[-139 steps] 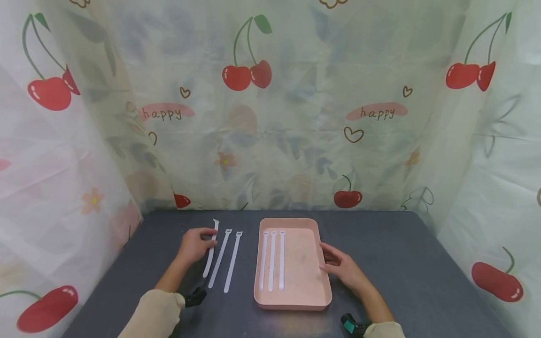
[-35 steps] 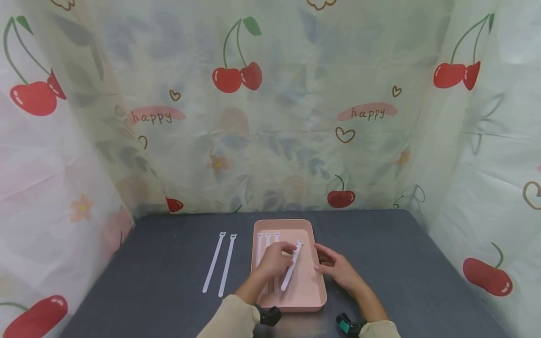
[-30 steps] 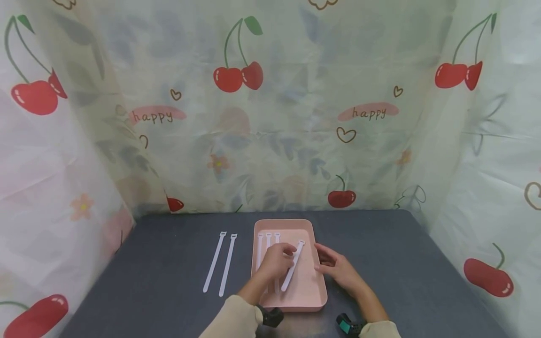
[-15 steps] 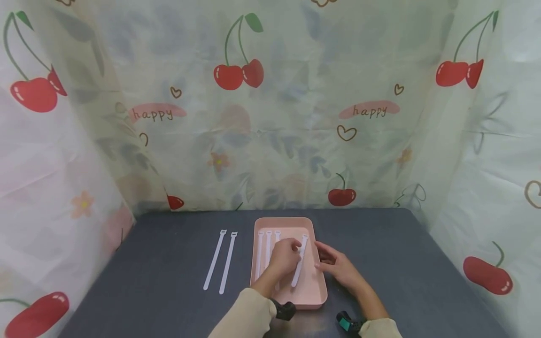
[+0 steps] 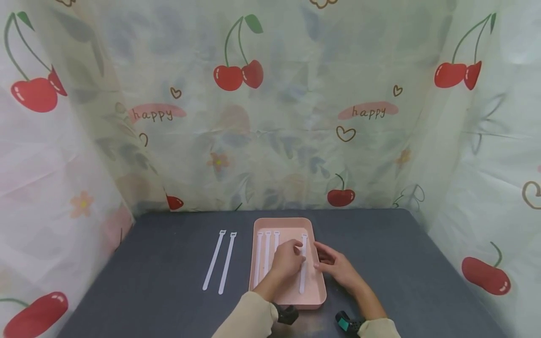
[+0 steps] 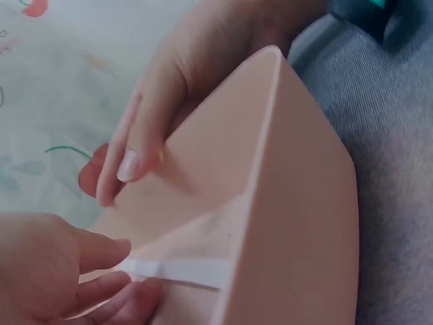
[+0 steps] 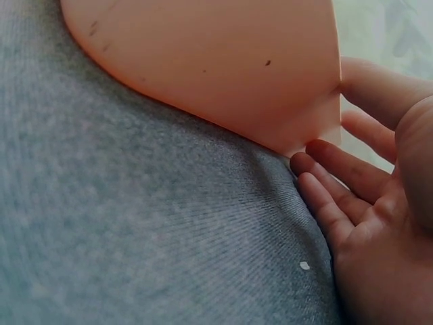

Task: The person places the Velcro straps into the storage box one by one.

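A pink tray (image 5: 288, 300) sits on the grey table with three white straps (image 5: 267, 251) lying side by side in its left part. My left hand (image 5: 291, 257) is over the tray and pinches a fourth white strap (image 5: 303, 274), which lies straight along the right part. The left wrist view shows the strap (image 6: 186, 271) running out from between my left hand's (image 6: 125, 274) thumb and fingers. My right hand (image 5: 327, 263) rests with straight fingers against the tray's right wall (image 7: 223, 74); the right hand (image 7: 352, 203) also lies on the cloth.
Two more white straps (image 5: 220, 265) lie parallel on the grey table (image 5: 401, 263) left of the tray. Cherry-print curtains (image 5: 270, 117) close off the back and both sides. Black and teal wrist devices (image 5: 344, 324) show near the front edge.
My left hand carried one strap from the table's left side into the tray, then turned it from slanted to parallel with the others and shifted it rightward. The right hand stayed at the tray.
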The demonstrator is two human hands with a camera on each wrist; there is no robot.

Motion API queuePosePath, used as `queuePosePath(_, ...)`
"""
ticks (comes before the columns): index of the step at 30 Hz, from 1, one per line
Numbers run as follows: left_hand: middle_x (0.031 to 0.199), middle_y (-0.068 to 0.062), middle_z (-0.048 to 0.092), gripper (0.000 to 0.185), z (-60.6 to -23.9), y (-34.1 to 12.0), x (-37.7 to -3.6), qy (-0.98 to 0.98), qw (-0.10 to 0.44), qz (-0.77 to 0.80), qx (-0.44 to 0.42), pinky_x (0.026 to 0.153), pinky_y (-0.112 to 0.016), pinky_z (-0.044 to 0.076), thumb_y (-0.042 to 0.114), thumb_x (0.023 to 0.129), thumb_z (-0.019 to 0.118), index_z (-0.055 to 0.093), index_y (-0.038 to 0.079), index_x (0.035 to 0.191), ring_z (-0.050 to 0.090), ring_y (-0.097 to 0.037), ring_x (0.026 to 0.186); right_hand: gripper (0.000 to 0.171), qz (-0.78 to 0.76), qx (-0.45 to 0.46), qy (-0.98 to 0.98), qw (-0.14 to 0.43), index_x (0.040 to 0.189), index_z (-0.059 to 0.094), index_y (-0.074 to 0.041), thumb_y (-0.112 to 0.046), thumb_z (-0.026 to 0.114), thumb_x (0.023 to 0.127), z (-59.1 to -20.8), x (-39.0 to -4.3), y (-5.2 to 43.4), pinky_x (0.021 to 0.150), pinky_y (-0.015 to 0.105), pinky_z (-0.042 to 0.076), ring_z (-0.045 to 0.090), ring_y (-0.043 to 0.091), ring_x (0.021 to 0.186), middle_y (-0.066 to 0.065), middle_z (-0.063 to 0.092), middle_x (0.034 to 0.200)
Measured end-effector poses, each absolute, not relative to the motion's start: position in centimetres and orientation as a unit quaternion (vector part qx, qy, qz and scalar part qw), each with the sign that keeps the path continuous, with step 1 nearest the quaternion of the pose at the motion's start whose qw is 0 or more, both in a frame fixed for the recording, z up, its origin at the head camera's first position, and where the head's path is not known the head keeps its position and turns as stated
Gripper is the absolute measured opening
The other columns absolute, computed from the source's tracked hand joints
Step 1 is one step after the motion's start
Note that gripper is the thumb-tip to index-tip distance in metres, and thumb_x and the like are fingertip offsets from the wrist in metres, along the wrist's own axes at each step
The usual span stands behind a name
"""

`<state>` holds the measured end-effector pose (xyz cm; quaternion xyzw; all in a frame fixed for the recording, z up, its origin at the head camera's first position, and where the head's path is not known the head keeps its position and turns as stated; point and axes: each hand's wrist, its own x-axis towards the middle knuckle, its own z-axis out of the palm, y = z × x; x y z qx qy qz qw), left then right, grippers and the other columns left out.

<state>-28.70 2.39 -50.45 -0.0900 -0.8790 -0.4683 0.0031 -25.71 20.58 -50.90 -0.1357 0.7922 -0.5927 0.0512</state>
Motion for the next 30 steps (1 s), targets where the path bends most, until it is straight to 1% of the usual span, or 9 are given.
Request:
queuePosePath(4, 0.088, -0.005, 0.062, 0.032, -50.1, 2.4, -28.5, -0.86, -0.016, -0.502, -0.088, 0.06, -0.026, 0.05, 0.002, 0.082, 0.072, 0.065, 0.002, 0.114, 0.057, -0.013, 0.073, 0.063, -0.591, -0.137, 0.793, 0.05, 0.145, 0.041, 0.003, -0.007, 0.069, 0.089, -50.4, -25.5, 20.5, 0.095, 0.045, 0.047, 0.052, 0.04, 0.119, 0.026, 0.05, 0.137)
queuePosePath(9, 0.097, -0.012, 0.063, 0.034, -49.7, 2.8, -28.2, -0.836, -0.049, -0.539, -0.085, 0.06, -0.027, 0.053, 0.0, 0.083, 0.071, 0.062, 0.0, 0.116, 0.06, -0.015, 0.077, 0.065, -0.593, -0.131, 0.794, 0.042, 0.146, 0.041, 0.0, -0.011, 0.07, 0.089, -52.1, -26.4, 21.0, 0.096, 0.046, 0.046, 0.052, 0.037, 0.121, 0.024, 0.05, 0.138)
queuePosePath(11, 0.101, -0.014, 0.063, 0.034, -49.7, 3.0, -28.2, -0.833, -0.05, -0.544, -0.086, 0.06, -0.027, 0.054, 0.0, 0.083, 0.07, 0.062, -0.001, 0.116, 0.061, -0.017, 0.08, 0.066, -0.593, -0.131, 0.793, 0.044, 0.147, 0.041, -0.003, -0.013, 0.071, 0.089, -52.8, -26.7, 21.2, 0.096, 0.044, 0.047, 0.052, 0.036, 0.121, 0.022, 0.05, 0.139)
queuePosePath(15, 0.108, -0.014, 0.062, 0.031, -49.9, 3.5, -28.1, -0.831, -0.045, -0.549, -0.084, 0.063, -0.027, 0.054, 0.002, 0.085, 0.069, 0.062, 0.0, 0.116, 0.062, -0.018, 0.09, 0.067, -0.597, -0.136, 0.79, 0.045, 0.146, 0.043, -0.006, -0.017, 0.073, 0.087, -53.2, -27.0, 21.4, 0.095, 0.038, 0.048, 0.054, 0.034, 0.12, 0.02, 0.052, 0.138)
queuePosePath(18, 0.113, -0.013, 0.06, 0.03, -50.2, 3.7, -28.1, -0.821, -0.049, -0.563, -0.079, 0.065, -0.026, 0.054, 0.002, 0.087, 0.066, 0.063, 0.002, 0.117, 0.062, -0.019, 0.095, 0.066, -0.604, -0.139, 0.784, 0.044, 0.145, 0.045, -0.005, -0.017, 0.074, 0.087, -53.1, -27.0, 21.3, 0.094, 0.035, 0.048, 0.055, 0.034, 0.118, 0.021, 0.053, 0.136)
queuePosePath(21, 0.115, -0.014, 0.059, 0.03, -50.3, 3.8, -28.0, -0.807, -0.053, -0.583, -0.08, 0.065, -0.027, 0.055, -0.001, 0.088, 0.063, 0.062, 0.002, 0.118, 0.062, -0.019, 0.096, 0.065, -0.609, -0.136, 0.78, 0.046, 0.144, 0.045, -0.005, -0.016, 0.073, 0.087, -53.1, -27.0, 21.3, 0.095, 0.035, 0.048, 0.055, 0.034, 0.118, 0.02, 0.054, 0.135)
queuePosePath(26, 0.118, -0.018, 0.056, 0.034, -50.4, 3.6, -27.9, -0.782, -0.063, -0.613, -0.091, 0.067, -0.029, 0.057, -0.008, 0.087, 0.055, 0.061, 0.0, 0.119, 0.062, -0.022, 0.093, 0.064, -0.606, -0.132, 0.783, 0.045, 0.145, 0.044, -0.005, -0.013, 0.072, 0.088, -53.2, -26.9, 21.2, 0.097, 0.041, 0.046, 0.054, 0.035, 0.12, 0.021, 0.053, 0.136)
queuePosePath(30, 0.12, -0.019, 0.055, 0.037, -50.3, 3.4, -28.0, -0.77, -0.071, -0.627, -0.093, 0.066, -0.03, 0.057, -0.011, 0.086, 0.052, 0.06, -0.001, 0.121, 0.063, -0.022, 0.092, 0.063, -0.599, -0.135, 0.788, 0.04, 0.145, 0.042, -0.001, -0.009, 0.069, 0.089, -52.3, -26.4, 20.9, 0.098, 0.048, 0.044, 0.052, 0.039, 0.12, 0.023, 0.051, 0.137)
